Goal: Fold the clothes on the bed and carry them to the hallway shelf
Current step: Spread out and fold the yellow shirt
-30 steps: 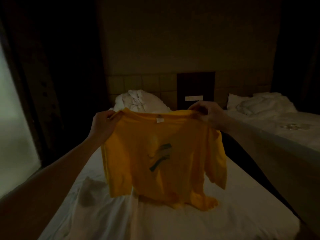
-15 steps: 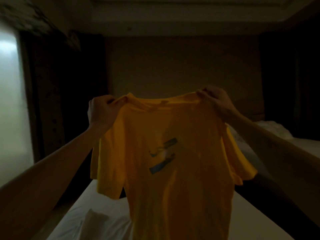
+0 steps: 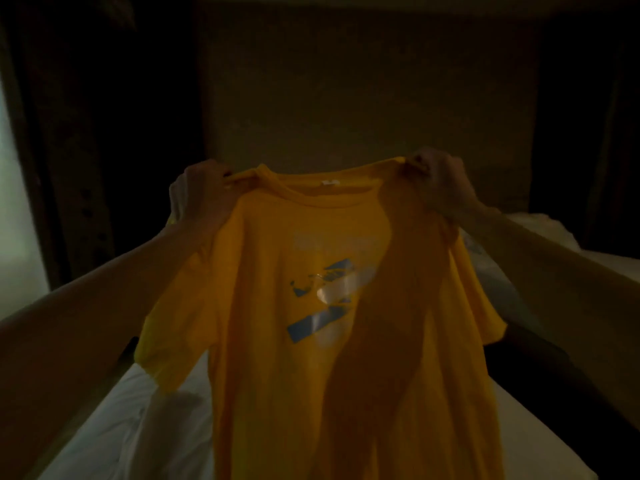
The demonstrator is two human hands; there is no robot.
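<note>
- The yellow T-shirt (image 3: 311, 323) hung at the centre of the frame, spread out above the white bed (image 3: 114, 420).
- The left hand (image 3: 204, 192) pinched one shoulder at centre left.
- The right hand (image 3: 440, 183) pinched the other shoulder at centre right.
- A blue print (image 3: 322, 306) showed on the chest.

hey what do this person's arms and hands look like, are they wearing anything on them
Both forearms are bare as far as the dim frame shows: no sleeves, gloves or watch visible. The left hand and right hand show no rings that can be made out; the light is too low to be sure.
</note>
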